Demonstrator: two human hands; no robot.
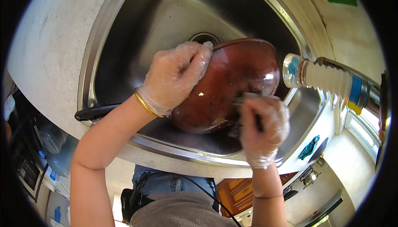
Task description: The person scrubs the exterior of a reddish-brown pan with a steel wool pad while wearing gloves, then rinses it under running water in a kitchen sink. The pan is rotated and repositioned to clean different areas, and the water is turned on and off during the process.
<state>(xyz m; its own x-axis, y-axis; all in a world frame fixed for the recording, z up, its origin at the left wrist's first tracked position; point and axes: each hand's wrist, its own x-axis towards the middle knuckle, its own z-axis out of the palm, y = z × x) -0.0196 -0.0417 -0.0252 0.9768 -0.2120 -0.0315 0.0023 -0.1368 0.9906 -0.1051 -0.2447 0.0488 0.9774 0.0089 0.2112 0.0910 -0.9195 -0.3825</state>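
A wet, reddish-brown pan [224, 71] is tilted inside the stainless steel sink [174, 12], its rounded outer surface facing up. My left hand [180, 71], in a clear plastic glove, grips the pan's rim. Against the lower right of the pan, my right hand [264, 124], also gloved, holds a dark scrubber [238, 102]. Motion blur hides the scrubber's exact kind. A black handle [96, 112] lies over the sink's left rim; my left forearm covers where it leads, so I cannot tell whether it joins the pan.
The faucet's ribbed extension [329, 76] with a clear spout head [292, 70] reaches in from the right. Partly behind the pan is the drain [205, 37]. A smaller basin [301, 112] adjoins at right. A teal cloth [308, 147] lies on the counter beyond.
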